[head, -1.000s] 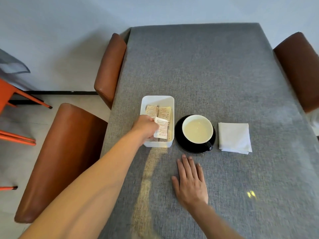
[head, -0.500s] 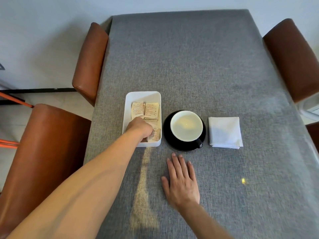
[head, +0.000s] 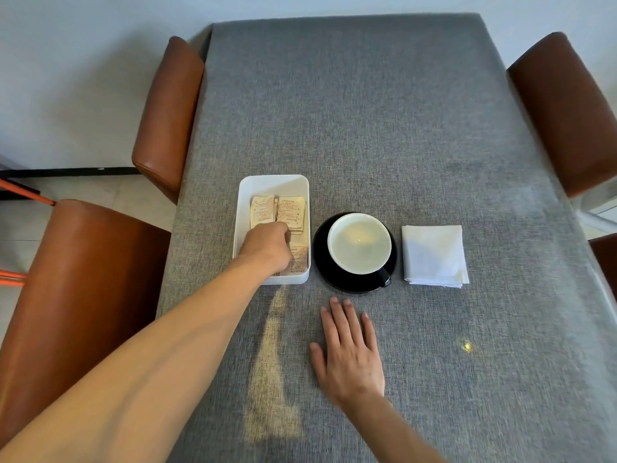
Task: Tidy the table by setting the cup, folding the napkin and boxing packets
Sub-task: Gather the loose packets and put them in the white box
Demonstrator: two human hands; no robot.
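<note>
A: The fingers (head: 347, 312) of the right hand (head: 349, 359) are spread flat on the grey tablecloth (head: 367, 128), near the front edge of the table and just short of the saucer; nothing is held by them. Those of the left hand (head: 267, 247) are curled down inside the white box (head: 273, 183) and hidden behind the knuckles, so whether anything is pinched there cannot be told.

B: What has changed in the last second?

A: A second ago a packet was held up over the box's near end. Now the hand has been lowered into that end, and a packet (head: 298, 260) is seen lying flat beside the knuckles, against the right wall. Release is judged to have happened or to be under way.

B: And the other packets?

A: A stack of paper sachets (head: 278, 210) is laid in the box's middle. No loose packet is seen on the cloth.

B: The cup and napkin?

A: The cup (head: 359, 242) is set upright on the black saucer (head: 320, 242), touching it, just right of the box, handle turned toward the front edge. The folded white napkin (head: 434, 255) is laid flat just right of the saucer, apart from it.

B: So how much remains?

A: Little, by the look of it: boxing is judged nearly finished, with only the left hand's withdrawal left.
</note>
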